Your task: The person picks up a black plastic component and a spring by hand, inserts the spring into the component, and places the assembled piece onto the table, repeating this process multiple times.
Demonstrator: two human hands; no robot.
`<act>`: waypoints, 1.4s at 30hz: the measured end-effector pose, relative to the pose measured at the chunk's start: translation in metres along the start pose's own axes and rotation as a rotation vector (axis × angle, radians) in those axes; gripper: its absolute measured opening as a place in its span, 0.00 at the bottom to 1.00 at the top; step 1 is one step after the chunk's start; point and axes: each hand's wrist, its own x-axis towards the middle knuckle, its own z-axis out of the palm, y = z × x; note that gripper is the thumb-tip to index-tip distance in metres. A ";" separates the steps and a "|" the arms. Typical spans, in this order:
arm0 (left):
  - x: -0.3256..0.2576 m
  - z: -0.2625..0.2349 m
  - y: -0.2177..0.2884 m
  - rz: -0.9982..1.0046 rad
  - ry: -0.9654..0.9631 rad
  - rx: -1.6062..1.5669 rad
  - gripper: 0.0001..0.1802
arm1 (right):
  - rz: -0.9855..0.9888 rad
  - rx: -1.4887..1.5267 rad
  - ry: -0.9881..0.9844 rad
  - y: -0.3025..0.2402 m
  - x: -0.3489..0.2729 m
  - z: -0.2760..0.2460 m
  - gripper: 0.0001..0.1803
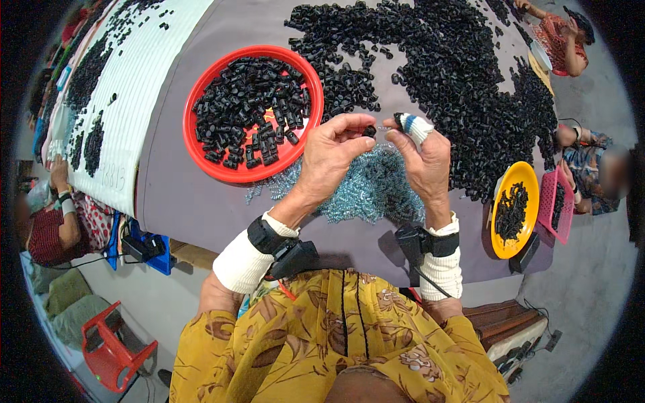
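Note:
Above a heap of small bluish metal springs (363, 188), my two hands are close together. My left hand (324, 160) pinches a small black plastic part (369, 131) between thumb and fingertips. Facing it, my right hand (428, 161) has thumb and finger pressed together on a thin, light piece that looks like a spring (383, 127). A white and blue cloth cover (416, 126) wraps one right finger. To the left of my hands, a red round tray (189, 127) holds many black plastic parts (245, 101), some larger and assembled-looking.
Loose black parts (457, 87) spread over the grey tabletop (215, 209). At the right edge stand a yellow tray (533, 198) of thin black pieces and a pink basket (568, 205). Other people sit at the left and right sides. A red stool (107, 346) is on the floor.

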 end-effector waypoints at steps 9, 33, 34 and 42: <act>-0.001 0.002 -0.002 0.014 0.025 0.041 0.14 | -0.064 -0.039 -0.010 0.011 -0.003 0.005 0.08; -0.011 -0.010 0.005 0.222 -0.132 0.532 0.10 | 0.172 0.128 -0.251 0.014 -0.006 -0.004 0.14; -0.012 -0.009 0.007 0.114 -0.113 0.441 0.10 | 0.117 0.106 -0.241 0.016 -0.005 -0.008 0.13; -0.007 -0.010 -0.002 -0.166 -0.016 0.030 0.09 | 0.067 -0.450 -0.315 0.046 -0.025 -0.078 0.10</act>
